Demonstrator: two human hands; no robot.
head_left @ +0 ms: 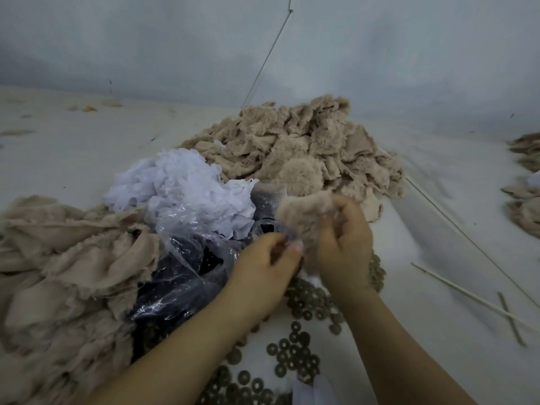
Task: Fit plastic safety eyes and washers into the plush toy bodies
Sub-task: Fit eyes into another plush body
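My right hand point(344, 241) grips a beige plush body piece point(304, 214), held up over the table. My left hand point(268, 261) has its fingers pinched at the lower left edge of that piece; whether a small part sits between the fingertips is blurred. Below my hands several dark ring-shaped washers point(295, 349) lie scattered on the white surface. A clear plastic bag point(187, 267) with dark small parts, probably the safety eyes, lies to the left of my left hand.
A big heap of beige plush pieces point(304, 144) lies behind my hands. Another beige pile point(64, 258) fills the left side. White fabric scraps point(181, 185) sit between them. Thin sticks point(473, 296) lie at the right, and more plush point(526, 200) at the far right edge.
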